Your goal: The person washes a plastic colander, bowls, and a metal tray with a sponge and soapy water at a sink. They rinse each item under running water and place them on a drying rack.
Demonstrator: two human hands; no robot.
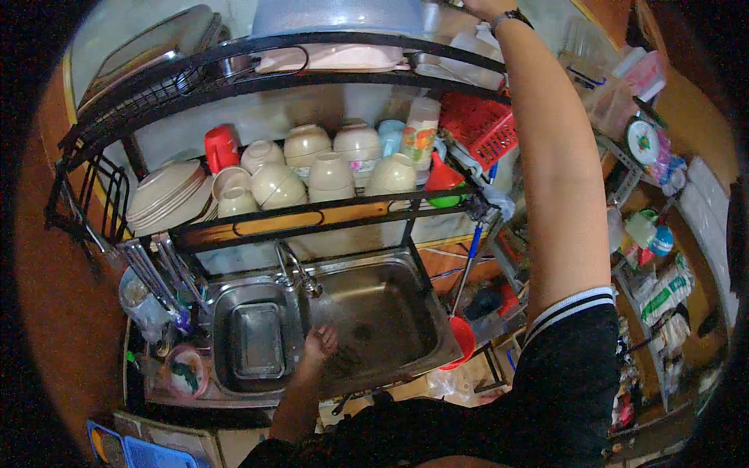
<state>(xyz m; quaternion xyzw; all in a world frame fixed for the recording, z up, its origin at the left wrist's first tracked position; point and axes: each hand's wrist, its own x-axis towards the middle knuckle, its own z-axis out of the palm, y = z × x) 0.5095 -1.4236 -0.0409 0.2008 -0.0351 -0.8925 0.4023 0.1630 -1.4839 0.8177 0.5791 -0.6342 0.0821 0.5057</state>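
My left hand point(322, 341) is over the divider of a stainless steel double sink point(409, 345), palm up, fingers apart, holding nothing. A faucet point(307, 284) stands just behind it. A metal tray point(257, 339) lies in the smaller left basin. My right arm is raised to the top of a black dish rack point(380, 40); my right hand point(488, 7) is cut off by the upper edge, near stacked metal and clear containers, and its fingers are hidden. A large translucent plastic tub point(339, 16) stands to the left of it on the top shelf.
Bowls point(278, 186), plates point(169, 193), a red mug point(221, 147) and a red basket point(483, 131) fill the rack's lower shelf. Utensils point(155, 281) hang at left. A red ladle-like scoop point(459, 345) hangs right of the sink. A kitchen scale point(642, 140) stands farther right.
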